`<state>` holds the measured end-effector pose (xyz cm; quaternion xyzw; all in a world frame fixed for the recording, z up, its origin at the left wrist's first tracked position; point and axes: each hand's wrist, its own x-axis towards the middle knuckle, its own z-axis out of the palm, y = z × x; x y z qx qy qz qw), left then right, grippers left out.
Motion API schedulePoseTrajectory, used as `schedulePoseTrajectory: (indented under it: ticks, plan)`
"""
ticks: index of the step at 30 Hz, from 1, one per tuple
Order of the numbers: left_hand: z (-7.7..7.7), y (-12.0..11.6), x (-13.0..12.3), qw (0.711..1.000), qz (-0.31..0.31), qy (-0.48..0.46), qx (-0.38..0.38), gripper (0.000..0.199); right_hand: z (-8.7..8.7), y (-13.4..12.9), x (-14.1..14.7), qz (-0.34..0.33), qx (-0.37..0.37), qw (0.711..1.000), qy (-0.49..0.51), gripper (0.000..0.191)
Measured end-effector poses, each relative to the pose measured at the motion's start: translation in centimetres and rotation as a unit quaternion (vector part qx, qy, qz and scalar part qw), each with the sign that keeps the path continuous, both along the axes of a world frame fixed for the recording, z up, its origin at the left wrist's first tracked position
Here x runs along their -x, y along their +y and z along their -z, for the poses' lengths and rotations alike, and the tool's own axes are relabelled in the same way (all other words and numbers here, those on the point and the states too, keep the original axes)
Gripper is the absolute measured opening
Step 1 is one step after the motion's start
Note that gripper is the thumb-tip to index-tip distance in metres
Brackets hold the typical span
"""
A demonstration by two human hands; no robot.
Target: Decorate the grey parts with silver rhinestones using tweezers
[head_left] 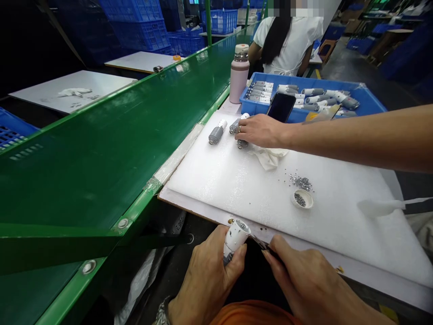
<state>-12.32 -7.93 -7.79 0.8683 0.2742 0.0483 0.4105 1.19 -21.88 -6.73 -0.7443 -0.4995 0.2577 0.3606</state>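
Observation:
My left hand (209, 271) is closed round a white and grey cylindrical part (237, 234), its open white end tilted up. In my right hand (304, 275) is a slim dark metal tool that looks like tweezers (260, 243). The tip of the tweezers is at the rim of the part; whether it touches cannot be made out. Beyond my hands, on a white foam sheet (216, 180), stands a small white cap (303, 199) holding tiny metal pieces. A loose pile of the same metal pieces (301, 182) lies just behind it.
A co-worker's hand (259, 130) reaches from the right over similar parts; another part (217, 132) lies left of it. Behind are a blue tray (368, 101) of parts, a phone (281, 107) and a pink bottle (239, 76). A green conveyor (111, 140) runs along the left.

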Motion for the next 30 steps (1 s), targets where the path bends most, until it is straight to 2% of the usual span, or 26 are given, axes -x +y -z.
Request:
schedulePoseTrajectory:
  ticks: [2,3,4,5,6,7,8,9,11,12,14,16,19,20,21,23,24,26,27,28,30]
  plan:
    - [0.0,0.0,0.2,1.000,-0.001,0.002,-0.004,0.025,-0.2,0.2,0.0,-0.006,-0.003,1.000,0.002,0.020]
    - [0.0,0.0,0.4,1.000,-0.001,0.004,-0.006,0.025,-0.5,0.3,-0.1,-0.006,0.017,0.999,0.045,0.022]
    - [0.0,-0.1,0.5,1.000,-0.002,0.005,-0.009,0.024,-0.8,0.4,-0.3,-0.002,0.051,0.990,0.129,0.025]
    - [0.1,-0.1,0.5,1.000,-0.003,0.006,-0.012,0.024,-1.1,0.5,-0.5,0.005,0.096,0.965,0.244,0.027]
    - [0.1,-0.1,0.6,1.000,-0.004,0.007,-0.015,0.024,-1.2,0.6,-0.7,0.009,0.139,0.926,0.351,0.030]
    - [0.2,-0.1,0.6,1.000,-0.005,0.007,-0.019,0.024,-1.2,0.7,-0.8,0.010,0.170,0.888,0.427,0.033]
    - [0.2,0.0,0.7,1.000,-0.006,0.008,-0.023,0.023,-1.1,0.8,-0.9,0.010,0.182,0.871,0.456,0.035]
    - [0.2,0.0,0.7,1.000,-0.006,0.010,-0.025,0.023,-0.8,0.8,-0.9,0.008,0.170,0.887,0.429,0.036]
    - [0.3,0.1,0.7,1.000,-0.004,0.011,-0.029,0.023,-0.2,0.8,-0.7,0.010,0.118,0.944,0.307,0.036]
    - [0.4,0.2,0.7,0.999,-0.003,0.012,-0.031,0.024,0.1,0.8,-0.6,0.014,0.092,0.961,0.259,0.037]
    - [0.5,0.2,0.8,0.999,-0.003,0.014,-0.036,0.023,0.1,0.8,-0.5,0.017,0.062,0.976,0.207,0.035]
    - [0.6,0.2,0.8,0.999,-0.002,0.013,-0.041,0.022,-0.3,0.8,-0.6,0.008,0.082,0.965,0.248,0.034]
    - [0.7,0.2,0.7,0.999,-0.003,0.008,-0.049,0.021,-1.1,0.9,-0.9,0.009,0.168,0.885,0.434,0.034]
    - [0.8,0.2,0.6,0.999,-0.002,0.006,-0.052,0.021,-1.1,1.0,-1.0,0.005,0.175,0.882,0.438,0.034]
    - [0.8,0.3,0.6,0.998,-0.001,0.006,-0.055,0.020,-1.0,1.0,-1.0,0.000,0.163,0.902,0.400,0.033]
    - [0.8,0.3,0.5,0.998,0.000,0.006,-0.060,0.019,-0.5,0.9,-0.9,-0.010,0.102,0.966,0.239,0.031]
    - [0.8,0.3,0.4,0.998,-0.001,0.005,-0.061,0.019,-0.2,0.9,-0.8,-0.011,0.077,0.981,0.179,0.030]
    - [0.7,0.4,0.4,0.998,-0.003,0.005,-0.064,0.019,0.1,0.9,-0.7,-0.007,0.054,0.989,0.136,0.028]
    - [0.7,0.4,0.4,0.998,-0.003,0.005,-0.065,0.019,0.1,0.9,-0.7,-0.008,0.058,0.987,0.148,0.028]
    - [0.6,0.4,0.4,0.998,-0.004,0.003,-0.065,0.019,-0.1,0.9,-0.7,-0.011,0.074,0.980,0.186,0.029]
    - [0.5,0.4,0.4,0.998,-0.007,0.000,-0.066,0.019,-0.5,1.0,-1.0,-0.016,0.127,0.944,0.305,0.033]
